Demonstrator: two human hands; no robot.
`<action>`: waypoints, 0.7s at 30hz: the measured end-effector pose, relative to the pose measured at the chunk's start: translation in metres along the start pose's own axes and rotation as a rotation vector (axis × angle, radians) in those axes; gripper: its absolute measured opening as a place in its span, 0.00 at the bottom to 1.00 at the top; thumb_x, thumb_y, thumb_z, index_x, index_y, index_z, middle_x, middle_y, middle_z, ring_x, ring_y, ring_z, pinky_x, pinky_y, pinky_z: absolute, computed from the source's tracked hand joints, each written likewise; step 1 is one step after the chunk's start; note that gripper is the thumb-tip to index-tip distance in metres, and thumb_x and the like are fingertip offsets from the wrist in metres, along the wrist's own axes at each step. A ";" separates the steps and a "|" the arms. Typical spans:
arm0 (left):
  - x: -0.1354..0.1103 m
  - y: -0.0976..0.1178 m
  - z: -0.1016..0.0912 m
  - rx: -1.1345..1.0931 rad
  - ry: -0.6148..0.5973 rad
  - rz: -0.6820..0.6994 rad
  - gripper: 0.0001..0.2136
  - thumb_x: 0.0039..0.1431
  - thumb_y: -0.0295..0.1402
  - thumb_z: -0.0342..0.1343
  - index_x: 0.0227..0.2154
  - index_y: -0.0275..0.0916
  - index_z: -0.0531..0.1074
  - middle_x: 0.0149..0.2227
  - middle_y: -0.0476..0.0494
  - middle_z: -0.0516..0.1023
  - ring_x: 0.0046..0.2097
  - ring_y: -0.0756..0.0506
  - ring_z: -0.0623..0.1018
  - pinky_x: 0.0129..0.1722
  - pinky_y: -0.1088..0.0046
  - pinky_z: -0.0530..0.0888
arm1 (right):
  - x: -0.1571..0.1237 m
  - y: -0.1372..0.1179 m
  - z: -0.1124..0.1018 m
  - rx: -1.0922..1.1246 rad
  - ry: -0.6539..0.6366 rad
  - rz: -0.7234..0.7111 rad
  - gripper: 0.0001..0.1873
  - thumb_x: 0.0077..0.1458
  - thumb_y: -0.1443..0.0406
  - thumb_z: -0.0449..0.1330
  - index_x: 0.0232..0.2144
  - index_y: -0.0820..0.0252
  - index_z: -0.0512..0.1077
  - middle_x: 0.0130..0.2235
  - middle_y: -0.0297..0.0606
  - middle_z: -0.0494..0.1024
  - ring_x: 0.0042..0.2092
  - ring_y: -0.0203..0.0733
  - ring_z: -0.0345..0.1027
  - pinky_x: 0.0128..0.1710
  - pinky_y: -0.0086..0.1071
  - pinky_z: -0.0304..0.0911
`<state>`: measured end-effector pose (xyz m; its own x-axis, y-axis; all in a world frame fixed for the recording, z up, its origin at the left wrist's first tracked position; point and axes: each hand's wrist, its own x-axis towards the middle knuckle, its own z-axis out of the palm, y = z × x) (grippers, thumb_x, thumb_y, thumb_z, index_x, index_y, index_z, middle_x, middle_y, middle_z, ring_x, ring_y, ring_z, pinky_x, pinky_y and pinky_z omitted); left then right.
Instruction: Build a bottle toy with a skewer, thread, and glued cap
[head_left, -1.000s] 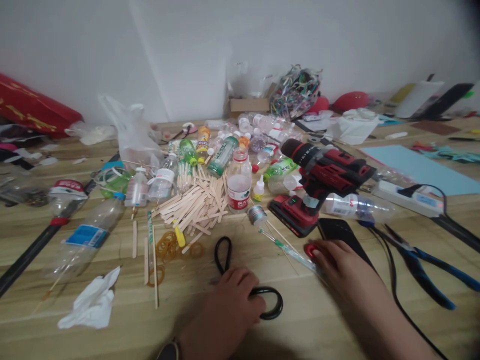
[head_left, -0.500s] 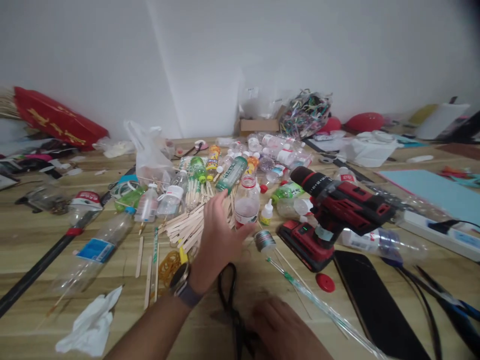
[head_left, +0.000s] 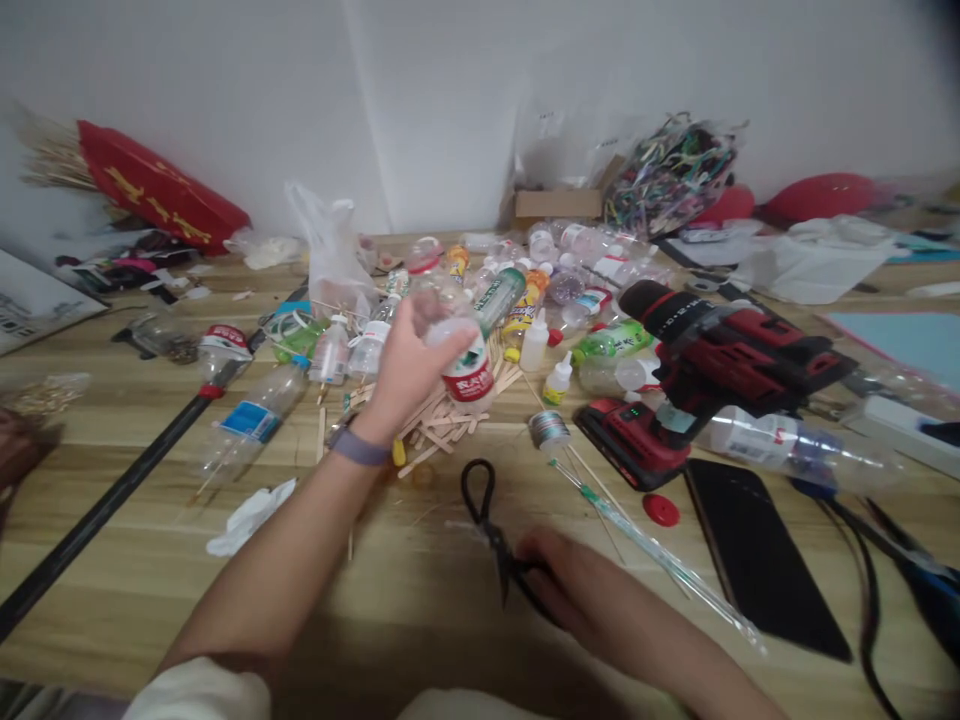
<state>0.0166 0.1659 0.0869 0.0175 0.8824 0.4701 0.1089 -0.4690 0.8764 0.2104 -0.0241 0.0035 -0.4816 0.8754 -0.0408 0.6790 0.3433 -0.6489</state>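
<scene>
My left hand [head_left: 416, 355] is closed around a clear plastic bottle [head_left: 470, 385] with a red and white label, above a pile of wooden craft sticks [head_left: 437, 428]. The fingers hide part of the bottle. Nearer to me, my right hand [head_left: 562, 575] grips one handle loop of a pair of black scissors [head_left: 495, 540]; its fingers are blurred. The scissors' other loop points away from me. To the right of the scissors lie a small labelled roll [head_left: 550, 430] and a clear tube with green marks [head_left: 637, 530].
A red cordless drill [head_left: 720, 360] stands at the right, by a black phone [head_left: 765, 555]. Many plastic bottles [head_left: 592, 250] crowd the back. A black pole [head_left: 112, 490] and white tissue [head_left: 251, 517] lie at the left. Another person's hand [head_left: 19, 445] shows at the far left edge.
My left hand has taken hold of the red-labelled bottle and shifted it left from its place. My right hand now shows more clearly at the scissors. The view has shifted.
</scene>
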 end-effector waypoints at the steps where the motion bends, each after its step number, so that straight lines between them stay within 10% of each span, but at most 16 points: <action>1: 0.001 0.003 -0.015 -0.021 0.037 0.002 0.25 0.45 0.37 0.70 0.46 0.39 0.68 0.46 0.39 0.79 0.50 0.37 0.78 0.55 0.56 0.72 | -0.002 0.000 -0.008 0.191 0.045 0.036 0.07 0.64 0.67 0.51 0.37 0.57 0.69 0.34 0.35 0.75 0.34 0.38 0.69 0.33 0.29 0.65; 5: -0.013 0.014 -0.063 -0.104 0.188 -0.032 0.25 0.42 0.38 0.71 0.44 0.42 0.70 0.43 0.43 0.79 0.47 0.39 0.79 0.53 0.58 0.73 | -0.007 0.001 -0.033 0.948 0.196 0.258 0.16 0.56 0.52 0.64 0.35 0.57 0.68 0.26 0.28 0.64 0.22 0.30 0.51 0.19 0.23 0.52; 9: -0.052 0.026 -0.073 -0.242 -0.153 -0.225 0.22 0.41 0.40 0.72 0.40 0.41 0.75 0.40 0.42 0.80 0.39 0.41 0.79 0.40 0.65 0.76 | -0.012 0.002 -0.047 1.471 0.082 0.287 0.22 0.51 0.52 0.71 0.30 0.57 0.64 0.22 0.21 0.51 0.21 0.26 0.30 0.13 0.18 0.34; 15: -0.100 0.032 -0.031 -0.388 -0.728 -0.410 0.21 0.42 0.40 0.72 0.41 0.40 0.78 0.43 0.40 0.79 0.41 0.41 0.77 0.39 0.68 0.72 | -0.017 -0.007 -0.051 1.586 -0.082 0.178 0.30 0.51 0.45 0.68 0.25 0.55 0.54 0.22 0.20 0.50 0.18 0.24 0.26 0.08 0.16 0.29; 21: -0.116 0.022 -0.003 -0.649 -0.750 -0.595 0.25 0.39 0.44 0.73 0.40 0.40 0.77 0.37 0.45 0.75 0.39 0.45 0.74 0.38 0.72 0.70 | 0.007 -0.014 -0.037 1.281 0.415 0.057 0.26 0.54 0.45 0.65 0.23 0.58 0.63 0.22 0.26 0.60 0.17 0.29 0.50 0.14 0.23 0.54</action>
<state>0.0141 0.0533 0.0525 0.7441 0.6676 -0.0245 -0.2295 0.2899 0.9291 0.2180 -0.0098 0.0405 -0.1137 0.9935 -0.0079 -0.4086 -0.0540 -0.9111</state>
